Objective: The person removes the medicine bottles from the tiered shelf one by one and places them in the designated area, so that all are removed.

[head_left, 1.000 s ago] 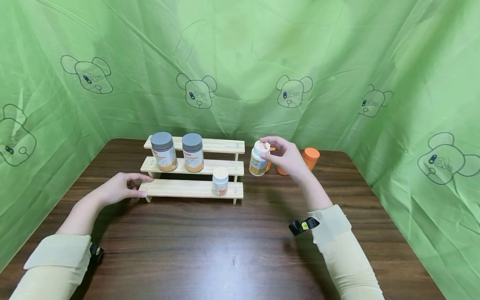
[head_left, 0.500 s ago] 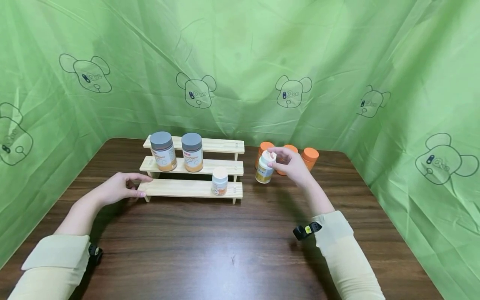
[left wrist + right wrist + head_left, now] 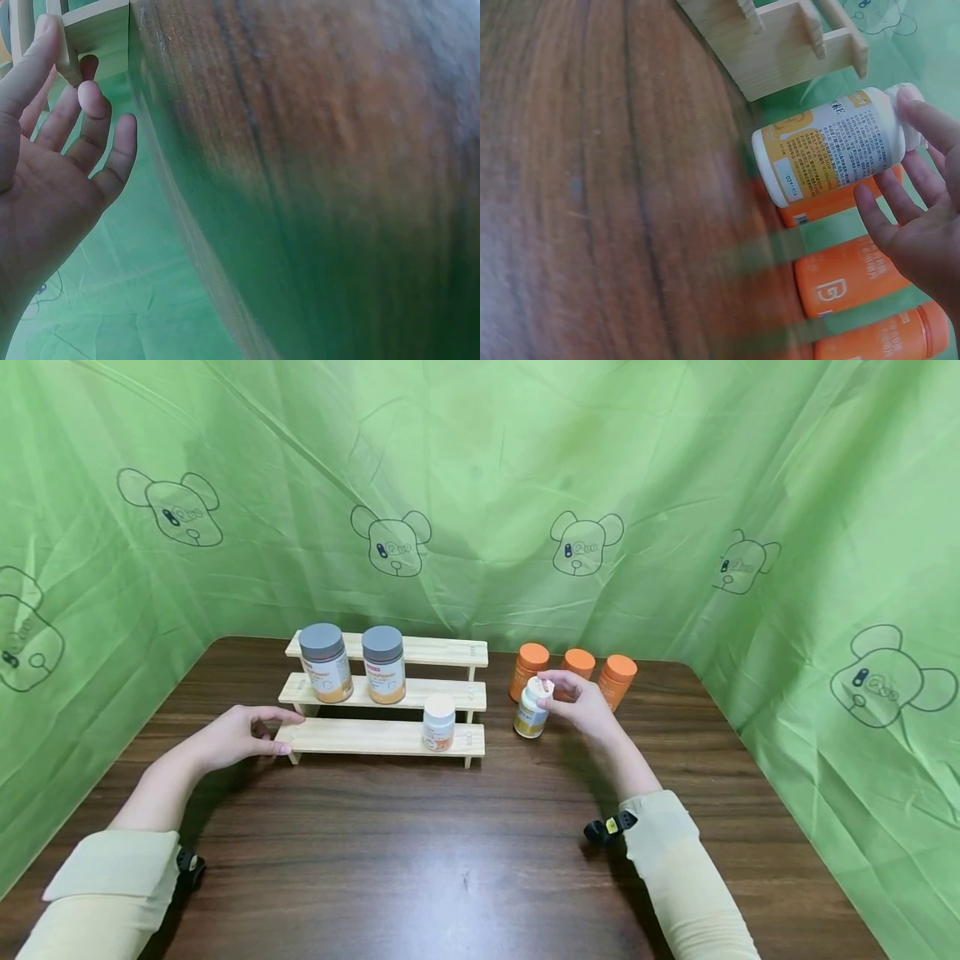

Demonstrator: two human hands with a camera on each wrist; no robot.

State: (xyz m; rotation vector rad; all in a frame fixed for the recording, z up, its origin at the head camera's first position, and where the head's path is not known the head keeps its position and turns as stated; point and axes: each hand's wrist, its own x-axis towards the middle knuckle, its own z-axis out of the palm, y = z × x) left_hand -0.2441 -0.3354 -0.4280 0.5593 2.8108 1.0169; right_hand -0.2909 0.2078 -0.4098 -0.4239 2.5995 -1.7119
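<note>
My right hand point(image 3: 581, 703) pinches the white cap of a white-and-yellow pill bottle point(image 3: 531, 718) between thumb and fingers. The bottle is upright, right of a three-tier wooden display shelf point(image 3: 360, 737) and in front of the orange bottles. Its printed label point(image 3: 832, 146) faces the camera in the right wrist view. At the shelf's left end, my left hand point(image 3: 236, 737) grips the lowest board, thumb on one side and fingers on the other; the board's end point(image 3: 71, 56) shows between them in the left wrist view. A small white bottle point(image 3: 438, 723) stands on that lowest tier, toward the right.
Two grey-lidded jars, a left jar point(image 3: 327, 664) and a right jar point(image 3: 385, 667), stand on the middle tier. Three orange bottles point(image 3: 617, 681) line up at the back right. Green cloth point(image 3: 480, 485) with printed bear heads encloses the dark wooden table point(image 3: 420, 852).
My right hand has brought the white-and-yellow pill bottle lower and nearer to me, a little rightward, so the orange bottles show more. My left hand has stayed on the shelf.
</note>
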